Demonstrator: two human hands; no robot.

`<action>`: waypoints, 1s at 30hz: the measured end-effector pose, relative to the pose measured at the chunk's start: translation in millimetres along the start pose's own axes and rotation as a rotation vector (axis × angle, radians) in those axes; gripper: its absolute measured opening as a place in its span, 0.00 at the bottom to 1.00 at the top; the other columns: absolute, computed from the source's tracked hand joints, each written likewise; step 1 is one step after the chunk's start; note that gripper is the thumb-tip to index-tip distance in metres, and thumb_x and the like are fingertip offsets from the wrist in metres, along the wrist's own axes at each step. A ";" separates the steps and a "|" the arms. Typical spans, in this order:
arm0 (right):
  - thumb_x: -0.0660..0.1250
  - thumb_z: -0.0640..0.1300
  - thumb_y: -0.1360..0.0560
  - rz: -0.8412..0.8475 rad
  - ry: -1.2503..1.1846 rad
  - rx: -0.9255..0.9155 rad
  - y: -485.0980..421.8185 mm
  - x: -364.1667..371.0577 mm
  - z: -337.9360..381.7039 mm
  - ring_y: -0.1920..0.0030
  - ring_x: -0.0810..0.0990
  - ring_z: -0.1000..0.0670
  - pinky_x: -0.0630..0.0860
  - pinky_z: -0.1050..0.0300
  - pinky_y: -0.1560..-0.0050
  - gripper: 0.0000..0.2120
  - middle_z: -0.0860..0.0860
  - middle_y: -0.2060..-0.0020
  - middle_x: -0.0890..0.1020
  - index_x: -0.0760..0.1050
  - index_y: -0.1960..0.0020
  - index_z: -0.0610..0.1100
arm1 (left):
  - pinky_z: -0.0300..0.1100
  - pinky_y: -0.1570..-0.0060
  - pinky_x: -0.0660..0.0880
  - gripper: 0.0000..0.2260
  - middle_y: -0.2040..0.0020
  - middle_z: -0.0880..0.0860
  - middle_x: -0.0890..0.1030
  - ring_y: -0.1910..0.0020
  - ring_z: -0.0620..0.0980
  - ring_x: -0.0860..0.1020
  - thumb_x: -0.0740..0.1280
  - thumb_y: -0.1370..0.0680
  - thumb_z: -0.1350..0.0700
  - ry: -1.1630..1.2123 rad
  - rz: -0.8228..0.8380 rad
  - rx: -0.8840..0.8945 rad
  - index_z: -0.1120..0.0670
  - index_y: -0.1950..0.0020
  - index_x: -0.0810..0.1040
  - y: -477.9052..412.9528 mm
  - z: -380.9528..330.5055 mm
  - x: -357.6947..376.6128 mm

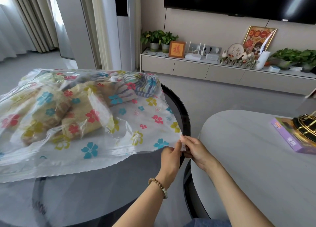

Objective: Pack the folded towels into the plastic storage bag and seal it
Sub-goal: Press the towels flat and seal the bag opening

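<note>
From the head camera, looking down, I see both my hands meeting at the near right corner of the plastic storage bag (106, 141). My left hand (171, 155), with a bead bracelet (158, 187) on its wrist, pinches the bag's edge between thumb and fingers, and my right hand (195, 149) pinches the same corner just beside it, on what looks like a small white slider clip (183, 147), though it is too small to be sure. The bag, printed with coloured flowers, lies across the round dark glass table (95, 197), its open edge towards me. Inside it, towards the far left, sit the folded towels (71, 110), yellow-brown ones nearest and striped ones behind. A pale oval table (248, 158) stands to the right, carrying a purple box (290, 137).
</note>
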State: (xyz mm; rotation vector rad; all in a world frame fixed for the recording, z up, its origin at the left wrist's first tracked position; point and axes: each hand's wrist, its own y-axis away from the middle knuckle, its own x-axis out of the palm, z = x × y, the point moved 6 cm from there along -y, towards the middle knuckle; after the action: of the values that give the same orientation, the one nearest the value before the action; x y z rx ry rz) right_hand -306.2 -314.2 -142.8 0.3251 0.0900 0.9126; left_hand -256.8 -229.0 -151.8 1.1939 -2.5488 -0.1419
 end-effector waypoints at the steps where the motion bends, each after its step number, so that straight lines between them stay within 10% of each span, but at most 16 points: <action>1: 0.59 0.49 0.20 0.005 -0.014 0.007 -0.3 -0.3 -0.2 0.63 0.79 0.53 0.73 0.63 0.67 0.13 0.46 0.59 0.82 0.80 0.48 0.44 | 0.46 0.41 0.75 0.11 0.44 0.53 0.81 0.45 0.48 0.79 0.62 0.20 0.55 -0.003 0.000 0.000 0.55 0.40 0.76 0.0 -0.9 -0.2; 7: 0.58 0.55 0.21 -0.029 0.147 0.066 4.6 2.3 -2.9 0.69 0.75 0.56 0.68 0.64 0.69 0.16 0.54 0.67 0.82 0.82 0.49 0.50 | 0.29 0.69 0.72 0.15 0.63 0.45 0.78 0.67 0.40 0.76 0.60 0.20 0.49 -0.088 0.044 -0.016 0.57 0.44 0.78 1.5 2.3 4.6; 10: 0.58 0.55 0.21 -0.089 0.160 0.017 4.9 0.2 1.4 0.63 0.78 0.54 0.70 0.61 0.63 0.14 0.54 0.62 0.85 0.82 0.53 0.53 | 0.29 0.79 0.62 0.16 0.77 0.42 0.69 0.79 0.41 0.66 0.61 0.22 0.44 -0.055 0.075 -0.057 0.52 0.64 0.76 5.3 3.7 10.4; 15: 0.60 0.52 0.21 -0.078 0.072 0.005 2.7 -5.3 1.4 0.71 0.78 0.60 0.70 0.68 0.73 0.14 0.56 0.66 0.85 0.82 0.49 0.47 | 0.30 0.78 0.65 0.12 0.77 0.42 0.71 0.78 0.40 0.68 0.61 0.21 0.49 0.009 0.012 -0.104 0.56 0.53 0.78 3.8 7.8 14.8; 18: 0.62 0.52 0.21 -0.059 0.012 0.004 0.6 -7.8 3.5 0.67 0.82 0.58 0.74 0.67 0.71 0.13 0.52 0.61 0.87 0.83 0.50 0.47 | 0.37 0.73 0.76 0.16 0.63 0.62 0.82 0.70 0.47 0.78 0.61 0.21 0.52 0.037 -0.033 -0.114 0.62 0.40 0.76 4.7 0.5 13.7; 22: 0.61 0.49 0.21 -0.070 -0.047 0.013 -3.7 -11.8 4.6 0.79 0.67 0.58 0.62 0.68 0.78 0.13 0.54 0.77 0.76 0.82 0.55 0.45 | 0.29 0.81 0.64 0.09 0.79 0.43 0.72 0.82 0.38 0.67 0.62 0.21 0.54 0.087 -0.058 -0.118 0.55 0.60 0.75 2.8 -5.6 -0.2; 30: 0.61 0.51 0.22 -0.074 -0.285 0.141 2.3 -0.2 -0.2 0.82 0.59 0.57 0.54 0.67 0.82 0.13 0.53 0.80 0.62 0.76 0.57 0.43 | 0.34 0.80 0.53 0.20 0.79 0.44 0.59 0.79 0.43 0.55 0.63 0.22 0.50 0.031 -0.148 -0.014 0.51 0.73 0.62 7.0 -21.7 -54.8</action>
State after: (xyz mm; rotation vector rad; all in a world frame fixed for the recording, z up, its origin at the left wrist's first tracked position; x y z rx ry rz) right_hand -308.1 -313.0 -142.3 0.5765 -0.0965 0.7799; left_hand -221.9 -181.6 -143.2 1.3687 -2.4277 -0.1742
